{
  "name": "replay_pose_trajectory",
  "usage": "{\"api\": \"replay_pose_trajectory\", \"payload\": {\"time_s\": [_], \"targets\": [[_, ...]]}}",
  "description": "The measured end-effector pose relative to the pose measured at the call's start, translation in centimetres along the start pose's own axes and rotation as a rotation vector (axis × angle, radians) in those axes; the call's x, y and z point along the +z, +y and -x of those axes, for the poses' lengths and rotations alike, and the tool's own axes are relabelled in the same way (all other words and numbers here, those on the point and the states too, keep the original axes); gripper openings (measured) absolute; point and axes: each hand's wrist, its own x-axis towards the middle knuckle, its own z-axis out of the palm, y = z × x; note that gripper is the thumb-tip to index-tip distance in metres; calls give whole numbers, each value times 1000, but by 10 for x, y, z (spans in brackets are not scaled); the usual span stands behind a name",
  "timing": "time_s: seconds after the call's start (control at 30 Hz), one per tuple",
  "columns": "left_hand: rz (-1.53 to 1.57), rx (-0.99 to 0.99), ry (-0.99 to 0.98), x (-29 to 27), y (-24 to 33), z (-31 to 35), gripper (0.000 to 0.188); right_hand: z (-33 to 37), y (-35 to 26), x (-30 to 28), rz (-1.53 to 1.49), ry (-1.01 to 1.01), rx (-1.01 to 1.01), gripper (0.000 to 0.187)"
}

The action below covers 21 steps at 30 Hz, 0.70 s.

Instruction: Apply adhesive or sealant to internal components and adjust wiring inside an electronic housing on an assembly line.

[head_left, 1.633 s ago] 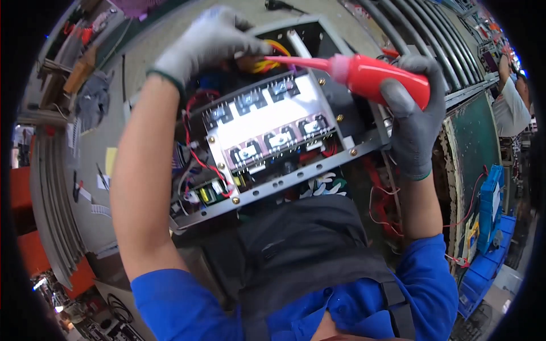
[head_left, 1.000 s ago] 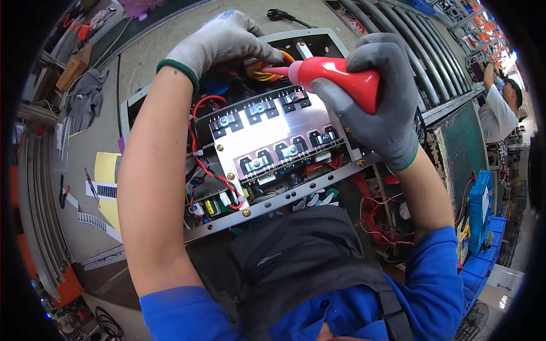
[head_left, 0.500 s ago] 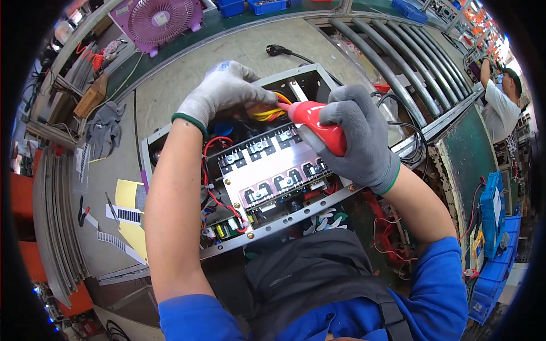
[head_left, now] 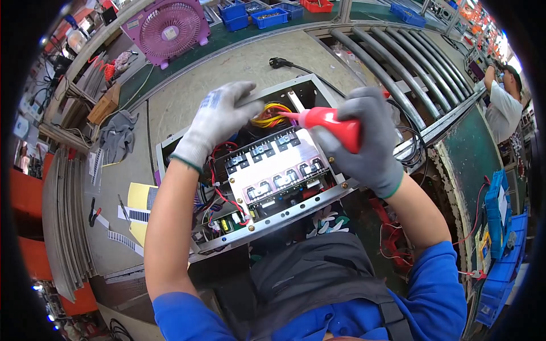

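Fingers of the right hand (head_left: 364, 139), in a dark grey glove, are clenched round the red handle of a screwdriver (head_left: 330, 122), whose tip points left into the back of an open metal chassis (head_left: 267, 227) — just by a bundle of yellow and orange wires (head_left: 270, 113). Fingers of the left hand (head_left: 219, 122), in a light grey glove, curl over the chassis's far rim beside those wires; whether they pinch anything I cannot tell.

The chassis lies on the table (head_left: 187, 96) close before the person, lid off, with a pale board (head_left: 278, 167) carrying two rows of dark blocks, red wires looping at its left side and brass screws along the near rail. Judging by this, the work is midway — the board seems seated, while the wiring at the back is being fastened and the case is not yet closed.

Farther off stand a pink fan (head_left: 168, 25) and blue bins (head_left: 250, 14); another person (head_left: 503, 96) works at upper right.
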Motion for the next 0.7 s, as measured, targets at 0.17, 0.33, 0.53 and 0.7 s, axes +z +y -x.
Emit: {"api": "replay_pose_trajectory", "payload": {"time_s": [0.17, 0.33, 0.53, 0.7], "targets": [[-570, 158, 6, 3, 24, 29, 77, 25, 8, -33, -209, 139, 334, 34], [-671, 91, -69, 5, 30, 22, 72, 37, 4, -34, -203, 100, 493, 31], [-637, 214, 41, 8, 17, 6, 67, 21, 5, -11, -181, 80, 86, 35], [-475, 112, -162, -15, 22, -26, 58, 8, -13, 13, -17, -178, -190, 43]]}}
